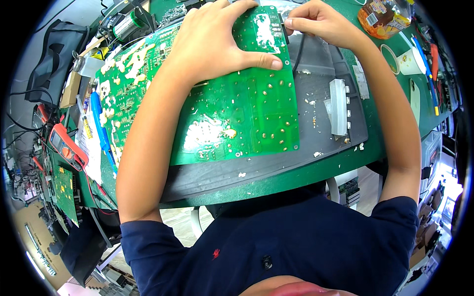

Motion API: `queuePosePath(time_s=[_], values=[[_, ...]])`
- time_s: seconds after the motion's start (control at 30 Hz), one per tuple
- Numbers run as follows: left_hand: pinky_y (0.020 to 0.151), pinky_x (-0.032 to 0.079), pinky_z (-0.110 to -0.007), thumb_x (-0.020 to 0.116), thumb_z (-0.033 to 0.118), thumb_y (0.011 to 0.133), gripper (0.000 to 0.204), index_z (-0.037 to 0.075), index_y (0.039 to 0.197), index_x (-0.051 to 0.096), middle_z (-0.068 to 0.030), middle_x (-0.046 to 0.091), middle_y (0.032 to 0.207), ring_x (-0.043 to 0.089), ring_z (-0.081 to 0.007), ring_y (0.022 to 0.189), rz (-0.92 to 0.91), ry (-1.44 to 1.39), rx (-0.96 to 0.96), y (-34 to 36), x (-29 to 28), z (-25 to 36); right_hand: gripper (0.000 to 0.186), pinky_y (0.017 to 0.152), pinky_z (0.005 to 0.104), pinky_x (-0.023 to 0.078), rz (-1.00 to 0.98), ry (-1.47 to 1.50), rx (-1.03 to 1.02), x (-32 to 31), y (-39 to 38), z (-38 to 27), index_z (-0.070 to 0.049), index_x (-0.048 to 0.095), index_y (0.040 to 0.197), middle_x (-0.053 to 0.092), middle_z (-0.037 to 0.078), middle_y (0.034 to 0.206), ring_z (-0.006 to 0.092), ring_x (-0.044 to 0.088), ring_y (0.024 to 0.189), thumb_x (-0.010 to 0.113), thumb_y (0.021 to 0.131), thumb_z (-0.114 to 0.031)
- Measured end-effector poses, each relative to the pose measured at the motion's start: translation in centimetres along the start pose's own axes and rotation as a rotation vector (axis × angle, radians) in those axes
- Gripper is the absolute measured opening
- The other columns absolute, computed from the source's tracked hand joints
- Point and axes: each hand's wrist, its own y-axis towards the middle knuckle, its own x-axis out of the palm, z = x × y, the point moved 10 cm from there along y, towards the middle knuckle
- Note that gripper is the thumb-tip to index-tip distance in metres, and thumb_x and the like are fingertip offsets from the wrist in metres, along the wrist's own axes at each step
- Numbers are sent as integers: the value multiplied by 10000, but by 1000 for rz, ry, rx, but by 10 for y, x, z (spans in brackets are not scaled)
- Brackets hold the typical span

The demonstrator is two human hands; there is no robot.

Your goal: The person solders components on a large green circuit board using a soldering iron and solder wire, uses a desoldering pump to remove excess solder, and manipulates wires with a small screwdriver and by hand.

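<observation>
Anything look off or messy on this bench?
Yes: pale crumbs lie scattered over the dark mat around the aluminium heatsink. The green circuit board under the left hand carries white residue patches.

My left hand (212,44) lies spread flat, thumb out; my right hand (316,22) is curled, fingertips pinched, both arms stretched forward.

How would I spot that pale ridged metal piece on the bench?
Start at the big green circuit board under the left hand. Just right of it, on the dark grey mat, lies a silvery finned block, upright and ridged, unlike the scattered crumbs nearby.
</observation>
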Motion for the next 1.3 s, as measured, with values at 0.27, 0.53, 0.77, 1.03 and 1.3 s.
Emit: queuePosePath(time_s=[0.27, 0.53, 0.77, 1.03, 1.3], values=[[990, 444, -454, 859, 683, 616, 1046, -12, 1351, 592, -208, 609, 1151, 580, -381, 1114, 28, -28, 14, 0, -1, 1, 335, 568, 348, 429, -94, -509, 94, -9, 1, -39, 93, 677, 858, 595, 54, 616, 118, 511, 594, 661, 958, -226], [1001, 442, -450, 863, 652, 634, 1024, -18, 1356, 586, -213, 615, 1160, 581, -379, 1125, -8, 7, 4, -1, -1, 3, 305, 565, 334, 433, -210, -443, 197, -5, -1, -57, 102, 668, 898, 598, 61, 645, 115, 511, 595, 602, 958, -190], [1024, 441, -454, 894, 613, 624, 1012, -21, 1348, 582, -212, 626, 1166, 580, -385, 1154, 18, 25, 60, -2, -2, 10, 379, 612, 309, 490, -169, -417, 288, 3, -4, -58, 38, 732, 1012, 696, 88, 746, 127, 605, 656, 618, 1014, -323], [1057, 421, -467, 908, 640, 600, 1080, -38, 1367, 563, -219, 623, 1219, 565, -381, 1200, 38, -36, 72, -8, -10, 31, 420, 508, 307, 435, -29, -586, 379, -17, -15, -53, 22, 744, 938, 596, 62, 623, 137, 546, 531, 695, 994, -391], [1015, 419, -456, 870, 679, 633, 1098, -66, 1375, 554, -221, 615, 1178, 570, -357, 1127, 16, -16, 46, -4, -10, 32, 463, 452, 333, 366, 2, -823, 170, -10, -13, -75, 51, 705, 752, 504, 80, 510, 167, 454, 448, 701, 991, -345]])
